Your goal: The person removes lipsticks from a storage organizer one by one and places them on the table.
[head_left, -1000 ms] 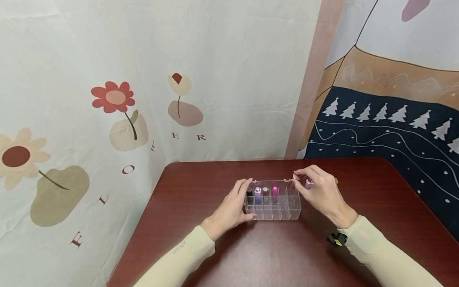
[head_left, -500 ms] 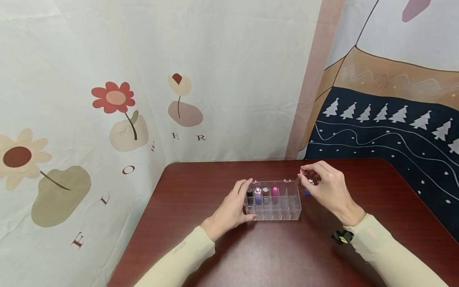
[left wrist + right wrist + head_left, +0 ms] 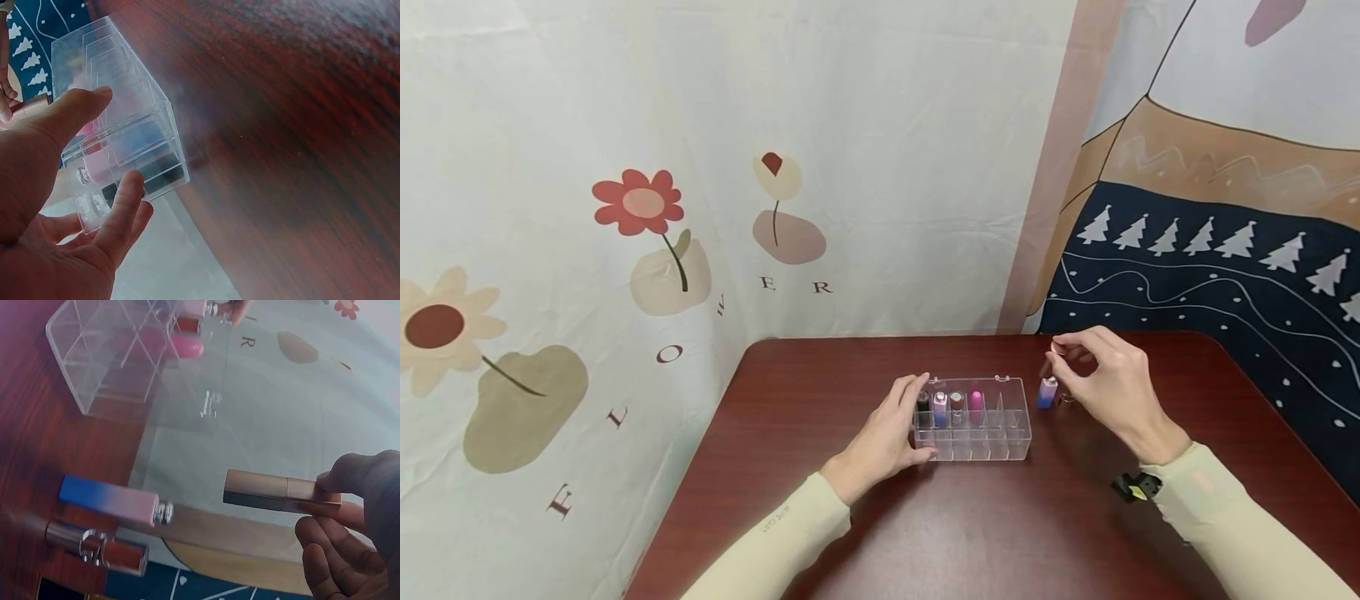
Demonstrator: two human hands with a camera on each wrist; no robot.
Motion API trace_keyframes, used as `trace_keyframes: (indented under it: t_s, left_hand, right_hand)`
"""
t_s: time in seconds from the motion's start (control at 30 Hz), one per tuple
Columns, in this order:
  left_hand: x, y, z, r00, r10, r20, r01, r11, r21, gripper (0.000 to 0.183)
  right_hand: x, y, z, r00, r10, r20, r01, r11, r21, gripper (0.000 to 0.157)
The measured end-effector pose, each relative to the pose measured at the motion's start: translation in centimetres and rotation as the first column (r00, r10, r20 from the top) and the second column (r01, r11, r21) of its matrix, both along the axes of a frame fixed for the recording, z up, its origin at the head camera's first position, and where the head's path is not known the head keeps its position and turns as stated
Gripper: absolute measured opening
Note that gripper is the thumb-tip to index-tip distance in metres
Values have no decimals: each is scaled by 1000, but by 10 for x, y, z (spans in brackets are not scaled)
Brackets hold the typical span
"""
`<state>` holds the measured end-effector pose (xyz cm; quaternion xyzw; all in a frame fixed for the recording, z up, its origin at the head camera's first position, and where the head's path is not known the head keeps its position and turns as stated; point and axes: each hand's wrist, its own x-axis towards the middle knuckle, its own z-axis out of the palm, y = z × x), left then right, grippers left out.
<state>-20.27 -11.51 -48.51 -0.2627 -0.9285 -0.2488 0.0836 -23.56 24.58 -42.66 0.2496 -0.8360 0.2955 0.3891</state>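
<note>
My left hand (image 3: pixel 883 429) grips the left end of a clear compartment box (image 3: pixel 1000 450), thumb and fingers on either side. Several lipsticks stand in the box's back row: a black one (image 3: pixel 922 406), a pink-and-blue one (image 3: pixel 940 408), a brownish-red one and a bright pink one (image 3: pixel 976 405). Right of the box, my right hand (image 3: pixel 1112 387) pinches a rose-gold lipstick tube (image 3: pixel 256 489) by one end, above the table. Below it stand another pink-and-blue lipstick (image 3: pixel 109 499) and a clear-and-silver lip tube (image 3: pixel 97 548), which the hand partly hides in the head view.
The dark red-brown table (image 3: pixel 880 533) has rounded back corners. A printed cloth (image 3: pixel 880 167) hangs behind and left of it, and a navy cloth with trees (image 3: pixel 1210 275) hangs at the right. A dark-and-gold item (image 3: pixel 59 590) lies at the right wrist view's lower edge.
My right hand has moved right and slightly back from the box, still pinching the lipstick. The pink-and-blue lipstick on the table has come into view. My left hand stays put.
</note>
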Motion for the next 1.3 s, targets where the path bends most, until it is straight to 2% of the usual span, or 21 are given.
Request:
trace_keyframes:
  t_s: [0.17, 0.73, 1.3]
  left_hand:
    - [0, 0, 0, 1000, 0, 7, 0, 1000, 4, 123]
    - [1, 1, 1, 1000, 2, 6, -2, 1000, 4, 123]
    - [1, 1, 1, 1000, 7, 8, -7, 1000, 9, 122]
  right_hand:
    - [-1, 11, 2, 1000, -18, -2, 18, 1000, -6, 34]
    - [-5, 46, 5, 989, -127, 76, 131, 990, -46, 31]
    - [-10, 74, -2, 978, -178, 106, 184, 982, -51, 29]
